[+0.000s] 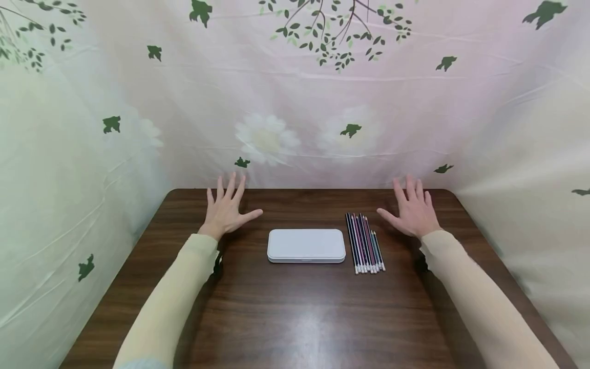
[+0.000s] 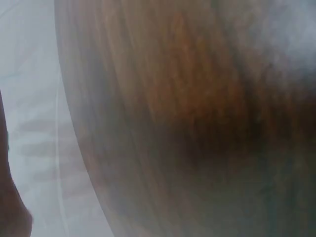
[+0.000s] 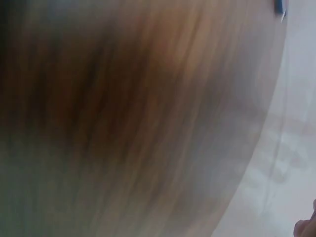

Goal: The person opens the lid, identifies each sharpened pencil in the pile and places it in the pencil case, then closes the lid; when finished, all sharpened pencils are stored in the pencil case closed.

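A closed white case (image 1: 306,245), flat with rounded corners, lies on the brown wooden table (image 1: 276,318). Just right of it several pencils (image 1: 361,243) are laid side by side, white ends toward me, the shorter ones on the right. My left hand (image 1: 226,211) is at the table's far left, fingers spread and holding nothing, apart from the case. At the far right my right hand (image 1: 412,211) has its fingers spread too, beside the pencils without touching them. Both wrist views are blurred; each catches only a sliver of a hand at its edge.
Behind the table's far edge hangs a pale cloth (image 1: 304,102) printed with leaves, birds and flowers. It also runs along both sides. In the right wrist view a small dark object (image 3: 280,7) shows at the top right, too cropped to identify.
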`<act>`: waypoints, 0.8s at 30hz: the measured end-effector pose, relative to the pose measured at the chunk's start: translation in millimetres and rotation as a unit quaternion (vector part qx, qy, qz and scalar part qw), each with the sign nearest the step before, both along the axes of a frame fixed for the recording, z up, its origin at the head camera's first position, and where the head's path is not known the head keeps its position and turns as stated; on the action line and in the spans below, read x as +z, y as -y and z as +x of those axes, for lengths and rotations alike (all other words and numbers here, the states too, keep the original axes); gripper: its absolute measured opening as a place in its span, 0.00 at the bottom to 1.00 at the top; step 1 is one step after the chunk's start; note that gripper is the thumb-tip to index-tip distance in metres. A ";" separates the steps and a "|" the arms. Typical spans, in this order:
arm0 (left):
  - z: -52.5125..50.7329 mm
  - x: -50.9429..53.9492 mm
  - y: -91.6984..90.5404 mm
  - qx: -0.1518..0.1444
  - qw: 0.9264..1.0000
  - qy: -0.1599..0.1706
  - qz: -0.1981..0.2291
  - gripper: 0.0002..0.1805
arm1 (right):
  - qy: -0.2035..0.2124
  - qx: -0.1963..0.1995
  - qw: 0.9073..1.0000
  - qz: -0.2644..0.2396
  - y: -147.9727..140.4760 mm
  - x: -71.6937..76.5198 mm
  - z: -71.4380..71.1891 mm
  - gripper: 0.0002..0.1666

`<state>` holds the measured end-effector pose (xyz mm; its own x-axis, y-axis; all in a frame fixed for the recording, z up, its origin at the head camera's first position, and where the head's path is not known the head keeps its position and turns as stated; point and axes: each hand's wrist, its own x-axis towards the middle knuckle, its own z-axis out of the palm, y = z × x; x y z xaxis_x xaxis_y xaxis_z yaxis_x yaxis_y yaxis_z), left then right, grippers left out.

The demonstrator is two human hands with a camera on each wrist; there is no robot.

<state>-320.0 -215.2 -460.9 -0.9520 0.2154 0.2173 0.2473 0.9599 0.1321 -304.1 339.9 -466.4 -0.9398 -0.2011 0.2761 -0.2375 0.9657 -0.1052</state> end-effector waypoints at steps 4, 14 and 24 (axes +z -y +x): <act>8.1 -0.3 -4.6 -0.018 0.999 0.020 0.027 0.61 | 0.006 0.033 0.999 -0.005 19.1 4.2 5.9 0.64; 38.4 -0.2 -23.2 -0.085 0.988 0.094 0.084 0.59 | 0.013 0.150 0.989 0.008 70.3 9.7 32.4 0.60; 62.1 -0.4 -47.1 -0.149 0.968 0.160 0.125 0.70 | 0.067 0.265 0.961 0.042 109.3 9.6 58.4 0.55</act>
